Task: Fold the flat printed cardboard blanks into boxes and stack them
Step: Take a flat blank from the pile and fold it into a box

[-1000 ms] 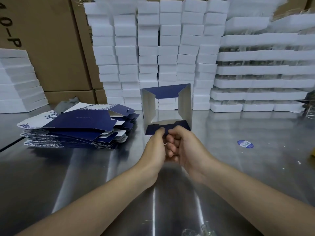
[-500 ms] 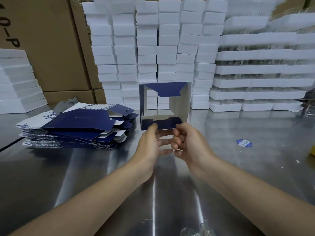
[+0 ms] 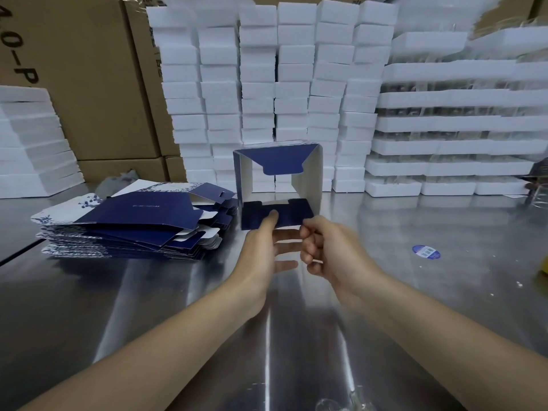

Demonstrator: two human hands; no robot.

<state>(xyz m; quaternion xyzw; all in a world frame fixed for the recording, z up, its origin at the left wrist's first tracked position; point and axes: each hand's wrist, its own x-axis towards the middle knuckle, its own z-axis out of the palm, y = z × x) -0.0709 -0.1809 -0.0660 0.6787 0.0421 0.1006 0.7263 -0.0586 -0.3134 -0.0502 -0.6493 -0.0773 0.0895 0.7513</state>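
Blue cardboard box (image 3: 278, 185) is being held half-folded over the table (image 3: 415, 307), ends open; left hand (image 3: 261, 250) is pinching its near flap, right hand (image 3: 329, 253) curling alongside, grip unclear. Many flat blanks (image 3: 133, 215) are waiting.

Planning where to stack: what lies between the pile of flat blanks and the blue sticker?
Head view: the half-folded box, pinched by the left hand, right hand at its flap, then bare steel table.
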